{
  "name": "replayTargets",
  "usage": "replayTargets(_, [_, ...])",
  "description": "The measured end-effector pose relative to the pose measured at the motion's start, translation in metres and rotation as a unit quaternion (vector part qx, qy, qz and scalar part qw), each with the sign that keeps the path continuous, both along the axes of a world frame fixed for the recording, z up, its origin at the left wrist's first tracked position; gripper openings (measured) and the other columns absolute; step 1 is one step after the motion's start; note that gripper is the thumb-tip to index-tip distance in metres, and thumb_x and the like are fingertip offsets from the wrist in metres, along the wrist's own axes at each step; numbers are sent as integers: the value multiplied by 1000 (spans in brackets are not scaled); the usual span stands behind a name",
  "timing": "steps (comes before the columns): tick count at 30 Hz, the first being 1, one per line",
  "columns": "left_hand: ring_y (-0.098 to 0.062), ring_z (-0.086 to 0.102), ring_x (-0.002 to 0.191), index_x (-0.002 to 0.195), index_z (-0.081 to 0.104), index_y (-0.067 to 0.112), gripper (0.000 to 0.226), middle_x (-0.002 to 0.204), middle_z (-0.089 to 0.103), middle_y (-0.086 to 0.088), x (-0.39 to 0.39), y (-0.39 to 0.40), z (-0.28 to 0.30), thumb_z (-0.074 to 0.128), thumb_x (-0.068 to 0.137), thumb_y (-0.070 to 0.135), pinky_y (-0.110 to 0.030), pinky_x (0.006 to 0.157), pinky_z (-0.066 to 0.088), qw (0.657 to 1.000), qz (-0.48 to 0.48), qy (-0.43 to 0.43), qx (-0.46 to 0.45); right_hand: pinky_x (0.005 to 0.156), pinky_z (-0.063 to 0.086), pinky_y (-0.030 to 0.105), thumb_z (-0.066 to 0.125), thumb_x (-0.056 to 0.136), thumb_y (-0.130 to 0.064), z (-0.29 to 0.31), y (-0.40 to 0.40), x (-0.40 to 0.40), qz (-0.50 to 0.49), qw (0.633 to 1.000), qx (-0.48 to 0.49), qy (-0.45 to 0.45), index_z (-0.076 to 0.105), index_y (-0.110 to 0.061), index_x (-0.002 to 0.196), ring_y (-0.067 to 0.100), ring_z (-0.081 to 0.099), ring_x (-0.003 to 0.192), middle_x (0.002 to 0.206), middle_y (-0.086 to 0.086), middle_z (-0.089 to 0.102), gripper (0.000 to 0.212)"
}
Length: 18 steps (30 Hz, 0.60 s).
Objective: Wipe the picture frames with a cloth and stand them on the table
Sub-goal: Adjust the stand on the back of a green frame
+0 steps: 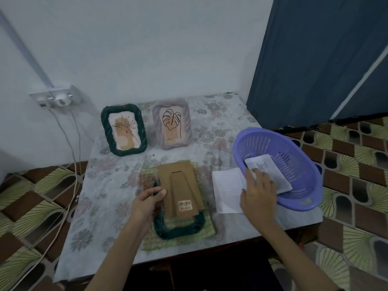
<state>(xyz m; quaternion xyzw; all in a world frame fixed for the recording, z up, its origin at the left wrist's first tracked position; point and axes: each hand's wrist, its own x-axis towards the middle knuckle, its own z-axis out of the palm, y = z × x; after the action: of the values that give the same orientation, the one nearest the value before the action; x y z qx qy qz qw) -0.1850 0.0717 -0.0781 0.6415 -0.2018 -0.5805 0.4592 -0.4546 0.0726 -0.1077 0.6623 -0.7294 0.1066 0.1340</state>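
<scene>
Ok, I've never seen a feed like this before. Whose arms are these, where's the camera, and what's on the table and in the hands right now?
There is no machine here: these are a person's two bare arms, filmed by one wide-angle camera worn on the head, looking down at a table with a flowered cover. At the back two picture frames stand upright: a dark green frame and a pale lilac frame. In front, a third frame lies face down on a green cloth, its brown cardboard back showing. The left hand grips this frame's left edge. The right hand reaches over the rim of a purple basket, fingers on white paper inside. More white paper lies beside the basket.
</scene>
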Motion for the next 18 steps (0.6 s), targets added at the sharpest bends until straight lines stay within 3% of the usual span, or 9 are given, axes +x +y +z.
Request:
replayTargets(2, [-22,61,73,90,64,9,7,87,65,-9,-1,6,6,67,84,8,-29,60,47,1000,-1,3,-4,76,48,46,69,60,-4,10,3,-19,-57,993,80,-58,65,1,93,39,63,76,82,23,67,34])
replayTargets(5, [-21,59,71,88,63,9,6,81,65,-8,0,18,19,66,84,6,-29,59,46,1000,10,10,-20,73,48,40,58,79,-8,29,4,-31,-60,973,160,-152,56,-5,78,38,62,77,80,20,67,4])
replayTargets(9, [-19,59,72,86,62,11,6,82,65,-7,3,30,28,67,84,7,-27,59,44,999,21,8,-34,62,37,34,52,86,-13,49,10,-20,-30,969,130,-207,42,-10,72,34,56,72,69,12,52,18])
replayTargets(13, [-19,58,72,83,63,12,7,80,64,-7,9,42,35,68,84,7,-27,60,42,999,24,2,-37,60,39,33,50,90,-18,49,21,11,21,954,202,-221,35,-17,64,19,46,58,64,1,45,30])
replayTargets(15, [-20,57,71,82,64,11,6,80,64,-8,13,46,37,69,83,8,-28,60,43,999,25,-4,-35,74,47,38,56,90,-28,47,29,23,33,953,232,-192,52,-14,84,22,58,80,86,6,59,15])
replayTargets(17, [-21,57,70,82,64,11,6,79,65,-9,21,51,39,70,82,8,-27,56,45,999,33,-8,-36,84,46,44,63,84,-37,43,35,37,27,976,172,-132,55,-9,118,34,55,105,116,12,59,44])
replayTargets(18, [-20,58,67,82,64,10,7,77,64,-10,24,53,40,70,81,6,-24,52,46,998,38,-8,-39,85,46,45,63,85,-39,46,37,46,32,980,119,-156,53,-8,123,36,53,109,122,13,56,50])
